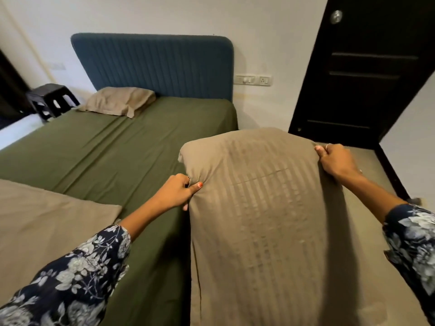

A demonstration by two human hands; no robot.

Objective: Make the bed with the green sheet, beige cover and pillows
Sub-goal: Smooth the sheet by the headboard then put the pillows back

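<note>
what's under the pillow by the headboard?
The beige pillow lies on the green sheet, at the bed's left head corner against the blue headboard. Sheet shows all around it; whatever lies directly beneath is covered.

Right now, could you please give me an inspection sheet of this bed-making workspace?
Surface: green sheet spread over the bed, creased.
Job's things: one pillow lies by the headboard; second pillow held up; beige cover lies lower left.
Clutter: nothing seen.
Grips: left hand and right hand each pinch the held pillow's edges.
Cables: nothing seen.
Surroundings: dark stool, wall sockets, dark door.
</note>
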